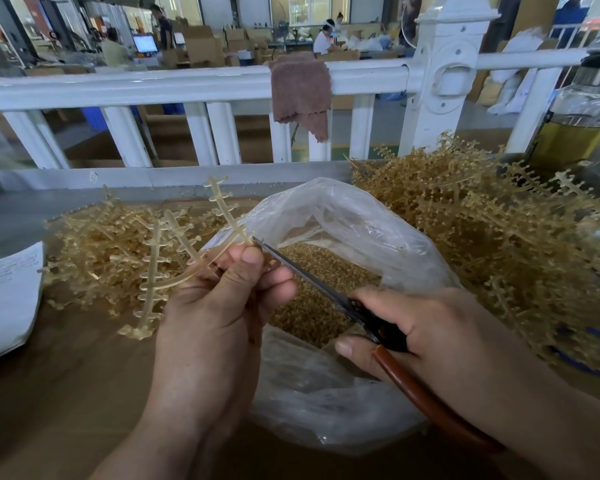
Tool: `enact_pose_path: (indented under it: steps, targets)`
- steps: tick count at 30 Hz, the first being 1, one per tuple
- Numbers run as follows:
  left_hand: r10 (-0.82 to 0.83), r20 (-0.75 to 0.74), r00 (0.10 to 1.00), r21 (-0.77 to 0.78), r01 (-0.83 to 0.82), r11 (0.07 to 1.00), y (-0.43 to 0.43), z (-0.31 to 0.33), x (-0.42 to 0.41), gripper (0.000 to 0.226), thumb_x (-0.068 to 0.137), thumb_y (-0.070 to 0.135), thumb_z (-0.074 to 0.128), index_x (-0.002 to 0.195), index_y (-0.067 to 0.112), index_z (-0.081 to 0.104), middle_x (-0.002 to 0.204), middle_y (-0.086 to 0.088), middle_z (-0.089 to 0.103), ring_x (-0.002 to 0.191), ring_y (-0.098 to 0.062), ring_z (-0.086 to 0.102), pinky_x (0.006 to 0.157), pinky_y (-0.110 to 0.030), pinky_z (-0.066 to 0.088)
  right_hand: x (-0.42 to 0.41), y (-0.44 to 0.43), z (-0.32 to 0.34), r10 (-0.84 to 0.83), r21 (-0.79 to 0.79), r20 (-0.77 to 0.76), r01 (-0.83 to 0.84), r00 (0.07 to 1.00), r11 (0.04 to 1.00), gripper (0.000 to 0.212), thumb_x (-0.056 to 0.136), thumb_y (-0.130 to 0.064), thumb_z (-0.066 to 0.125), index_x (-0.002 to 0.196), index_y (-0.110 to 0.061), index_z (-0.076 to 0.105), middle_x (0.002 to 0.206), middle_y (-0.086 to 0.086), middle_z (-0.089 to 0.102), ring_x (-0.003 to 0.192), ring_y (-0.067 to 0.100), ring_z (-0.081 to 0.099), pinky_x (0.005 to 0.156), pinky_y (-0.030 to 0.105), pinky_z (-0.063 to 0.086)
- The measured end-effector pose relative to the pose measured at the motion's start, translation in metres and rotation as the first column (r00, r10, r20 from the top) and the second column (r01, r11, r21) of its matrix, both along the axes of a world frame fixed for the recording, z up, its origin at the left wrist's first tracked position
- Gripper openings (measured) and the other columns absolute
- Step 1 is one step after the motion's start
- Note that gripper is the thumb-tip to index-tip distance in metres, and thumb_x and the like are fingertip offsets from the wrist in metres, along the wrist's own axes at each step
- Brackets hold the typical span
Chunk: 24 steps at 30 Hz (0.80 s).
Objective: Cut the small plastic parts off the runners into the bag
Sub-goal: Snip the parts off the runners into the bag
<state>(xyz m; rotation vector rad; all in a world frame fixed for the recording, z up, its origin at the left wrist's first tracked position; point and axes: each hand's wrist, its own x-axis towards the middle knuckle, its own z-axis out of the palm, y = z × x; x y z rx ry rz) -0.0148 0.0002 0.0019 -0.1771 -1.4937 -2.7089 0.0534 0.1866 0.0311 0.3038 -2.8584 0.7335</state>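
The frame's left edge cuts off the paper [7, 296], its handwriting too small to read, and the right edge crops the bottle [582, 112] at upper right.

The left hand [215, 306] and the right hand [430, 327] are bare, as are both forearms up from the near edge, and the nails showing on the thumbs are short and plain.
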Motion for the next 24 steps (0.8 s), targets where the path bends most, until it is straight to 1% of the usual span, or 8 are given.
enact_pose_path:
  steps: [2,4,6,8,11,13,18,24]
  targets:
    - [-0.003,-0.012,1.0,-0.006,0.003,1.0,-0.0002,0.0003,0.0005,0.012,0.085,0.02,0.069,0.076,0.021,0.077,0.078,-0.002,0.071,0.072,-0.013,0.072,0.065,-0.021,0.058,-0.0008,0.0,-0.0004,0.01,0.003,0.001,-0.01,1.0,1.0,0.04,0.082,-0.066,0.05,0.095,-0.032,0.063,0.055,-0.01,0.054,0.06,0.006,0.059,0.047,0.015,0.037]
    - [0.0,-0.014,1.0,-0.01,0.0,1.0,-0.0004,0.0004,0.0006,0.015,0.085,0.02,0.069,0.073,0.023,0.077,0.076,-0.002,0.071,0.071,-0.013,0.072,0.064,-0.021,0.058,-0.0013,0.0007,-0.0019,0.015,-0.002,-0.003,-0.015,1.0,1.0,0.041,0.082,-0.067,0.049,0.098,-0.032,0.064,0.057,-0.01,0.056,0.06,0.006,0.06,0.047,0.017,0.039]
    - [0.004,-0.012,1.0,-0.011,-0.004,1.0,-0.0002,0.0002,0.0002,0.012,0.084,0.021,0.069,0.076,0.021,0.077,0.076,-0.005,0.07,0.07,-0.014,0.072,0.062,-0.022,0.058,-0.0014,0.0011,-0.0032,0.022,-0.007,0.001,-0.022,1.0,1.0,0.043,0.082,-0.069,0.049,0.099,-0.032,0.063,0.06,-0.009,0.057,0.06,0.007,0.06,0.049,0.02,0.042]
    - [0.015,-0.02,1.0,-0.019,-0.016,1.0,0.0002,0.0,-0.0004,0.01,0.083,0.024,0.068,0.081,0.019,0.076,0.075,-0.006,0.07,0.068,-0.015,0.071,0.06,-0.024,0.058,-0.0014,0.0011,-0.0044,0.034,-0.002,-0.006,-0.034,0.999,0.999,0.044,0.082,-0.071,0.046,0.098,-0.033,0.061,0.061,-0.012,0.056,0.061,0.005,0.059,0.05,0.019,0.041]
    - [0.051,-0.032,0.998,-0.037,-0.052,0.998,0.0009,-0.0003,-0.0013,0.013,0.084,0.029,0.068,0.079,0.022,0.078,0.075,-0.004,0.07,0.066,-0.015,0.069,0.06,-0.025,0.058,-0.0027,0.0008,-0.0055,0.032,0.025,-0.018,-0.031,0.999,0.999,0.047,0.08,-0.076,0.04,0.099,-0.037,0.058,0.061,-0.016,0.053,0.061,0.002,0.057,0.049,0.017,0.039]
    - [0.074,-0.029,0.997,-0.026,-0.075,0.997,0.0006,-0.0007,-0.0021,0.012,0.085,0.027,0.069,0.08,0.022,0.079,0.079,-0.004,0.071,0.069,-0.013,0.069,0.062,-0.025,0.058,-0.0029,0.0001,-0.0067,0.027,0.026,-0.019,-0.026,0.999,0.999,0.049,0.079,-0.077,0.039,0.101,-0.037,0.058,0.061,-0.017,0.054,0.062,0.002,0.057,0.048,0.018,0.038]
    - [0.095,-0.044,0.995,0.005,-0.095,0.996,-0.0013,-0.0016,-0.003,0.011,0.087,0.021,0.069,0.08,0.022,0.077,0.079,0.0,0.068,0.07,-0.011,0.067,0.064,-0.024,0.057,-0.0018,-0.0008,-0.0083,0.016,-0.01,-0.032,-0.017,0.999,1.0,0.059,0.077,-0.077,0.039,0.111,-0.035,0.061,0.066,-0.013,0.062,0.064,0.003,0.06,0.05,0.021,0.046]
    - [0.115,-0.109,0.987,-0.05,-0.121,0.991,-0.0017,-0.0023,-0.0012,0.009,0.09,0.02,0.072,0.084,0.026,0.075,0.078,-0.001,0.066,0.071,-0.012,0.066,0.064,-0.023,0.056,-0.0015,-0.0032,-0.0082,0.018,-0.016,-0.037,-0.018,0.999,1.0,0.054,0.079,-0.077,0.04,0.112,-0.038,0.059,0.061,-0.014,0.056,0.063,0.002,0.059,0.044,0.016,0.034]
